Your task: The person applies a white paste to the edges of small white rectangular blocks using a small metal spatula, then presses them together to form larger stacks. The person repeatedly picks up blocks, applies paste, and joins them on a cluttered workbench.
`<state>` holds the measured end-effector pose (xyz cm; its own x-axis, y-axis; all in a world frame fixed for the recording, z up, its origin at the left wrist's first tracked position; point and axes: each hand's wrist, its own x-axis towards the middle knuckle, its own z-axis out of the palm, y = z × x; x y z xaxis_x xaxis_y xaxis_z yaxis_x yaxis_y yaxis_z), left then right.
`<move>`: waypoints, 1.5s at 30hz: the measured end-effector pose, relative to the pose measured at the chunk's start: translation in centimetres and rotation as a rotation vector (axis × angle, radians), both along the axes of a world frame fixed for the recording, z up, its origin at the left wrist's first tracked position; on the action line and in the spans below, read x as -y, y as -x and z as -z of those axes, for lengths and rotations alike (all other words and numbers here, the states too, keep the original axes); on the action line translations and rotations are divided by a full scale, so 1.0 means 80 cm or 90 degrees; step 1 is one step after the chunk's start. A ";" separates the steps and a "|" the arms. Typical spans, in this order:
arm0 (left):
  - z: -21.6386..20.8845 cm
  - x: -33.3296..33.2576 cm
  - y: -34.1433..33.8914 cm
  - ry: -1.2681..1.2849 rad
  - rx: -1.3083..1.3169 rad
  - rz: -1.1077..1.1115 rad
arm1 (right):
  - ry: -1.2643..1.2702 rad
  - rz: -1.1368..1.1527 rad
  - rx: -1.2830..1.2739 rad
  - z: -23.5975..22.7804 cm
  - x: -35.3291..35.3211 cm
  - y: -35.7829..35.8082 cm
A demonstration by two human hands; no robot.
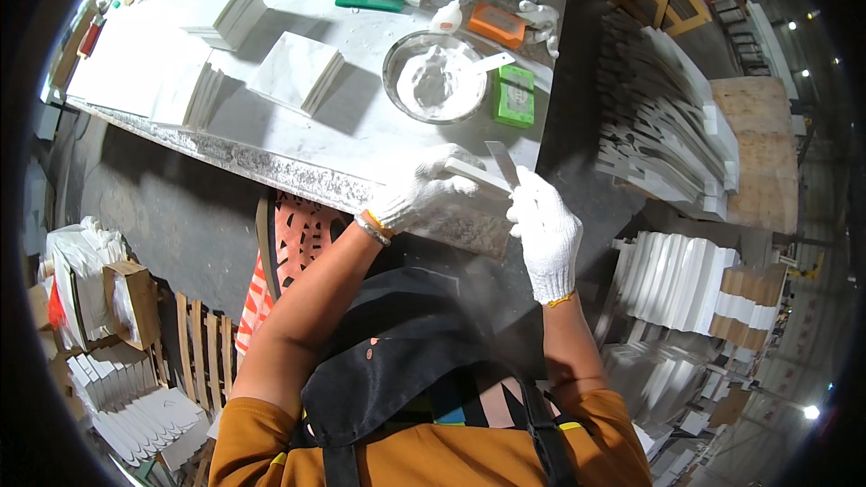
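My left hand (417,188), in a white knit glove, is closed around a white stone tile (480,177), held edge-up at the table's near edge. My right hand (547,225), gloved alike, grips a flat metal scraper blade (501,160) that stands tilted beside the tile's right end. Just beyond the hands lies a round metal bowl (390,95) of white paste (433,86). A white-handled spatula (494,62) rests in it. Right of the bowl is a green box (514,110).
The white-topped table (361,149) carries stacked marble tiles (296,68), a small white bottle (446,16), an orange box (496,25) and a green tool (368,2). Rows of slabs (663,117) stand on the floor at right, with more slabs (135,401) at lower left.
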<state>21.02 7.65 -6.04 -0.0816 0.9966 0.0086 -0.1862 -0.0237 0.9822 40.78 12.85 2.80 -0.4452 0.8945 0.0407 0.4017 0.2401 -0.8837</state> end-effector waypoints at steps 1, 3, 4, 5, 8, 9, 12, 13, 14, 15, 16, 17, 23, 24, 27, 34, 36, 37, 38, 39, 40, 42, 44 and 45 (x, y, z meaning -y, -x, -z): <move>0.005 -0.001 0.001 -0.006 -0.001 0.002 | 0.007 0.001 0.003 -0.003 0.002 0.002; 0.008 -0.001 0.001 0.003 0.013 0.005 | 0.042 0.021 0.000 -0.009 0.002 0.003; 0.005 -0.001 0.001 0.018 0.031 0.005 | 0.069 0.039 -0.003 -0.011 0.000 0.001; 0.002 0.000 0.000 0.033 0.048 0.006 | 0.096 0.057 -0.006 -0.015 -0.003 -0.002; 0.005 -0.001 0.002 0.029 -0.016 0.001 | 0.096 0.098 -0.038 -0.027 -0.002 -0.014; 0.008 0.000 0.003 0.013 -0.026 -0.001 | 0.090 0.094 -0.033 -0.027 -0.001 -0.015; 0.011 -0.002 0.002 -0.013 -0.025 -0.001 | 0.067 0.095 -0.021 -0.023 0.001 -0.017; 0.006 -0.001 0.001 -0.003 -0.007 -0.001 | 0.063 0.098 -0.019 -0.022 0.002 -0.015; 0.002 0.000 0.001 0.008 0.011 -0.002 | 0.059 0.101 -0.017 -0.020 0.003 -0.013; -0.003 0.000 0.001 0.013 0.007 0.002 | 0.057 0.101 -0.011 -0.017 0.003 -0.014; -0.007 0.001 0.001 0.019 0.003 0.005 | 0.055 0.099 -0.006 -0.013 0.003 -0.014; -0.009 0.001 0.002 0.025 -0.002 0.007 | 0.053 0.098 0.000 -0.010 0.004 -0.014; 0.000 0.002 0.001 -0.002 0.019 0.006 | 0.061 0.078 0.014 -0.006 0.017 0.003; 0.001 0.002 0.001 -0.012 0.037 0.015 | 0.063 0.068 0.010 -0.004 0.020 0.007; 0.009 0.006 0.003 -0.008 0.039 0.012 | -0.025 0.000 0.012 -0.005 0.036 0.036; -0.008 0.006 0.005 0.008 -0.045 0.005 | 0.082 0.134 -0.074 -0.012 0.027 0.007; -0.017 0.007 0.007 0.024 -0.025 0.027 | 0.082 0.134 -0.070 -0.018 0.022 -0.007; -0.016 0.006 0.006 0.026 -0.016 0.029 | 0.082 0.141 -0.052 -0.016 0.023 -0.009; -0.013 0.006 0.005 0.029 -0.007 0.029 | 0.072 0.135 -0.035 -0.013 0.023 -0.010; -0.012 0.005 0.005 0.032 0.002 0.029 | 0.062 0.129 -0.018 -0.009 0.024 -0.010; -0.013 0.005 0.005 0.017 -0.025 0.027 | 0.055 0.122 -0.003 -0.003 0.025 -0.009; -0.017 0.005 0.006 -0.014 -0.079 0.021 | 0.040 0.109 -0.019 0.004 0.027 0.005; -0.013 0.007 0.009 -0.012 -0.016 0.049 | 0.029 0.083 0.009 0.003 0.033 0.029; -0.009 0.007 0.010 -0.012 0.016 0.063 | -0.014 0.051 -0.002 0.005 0.035 0.039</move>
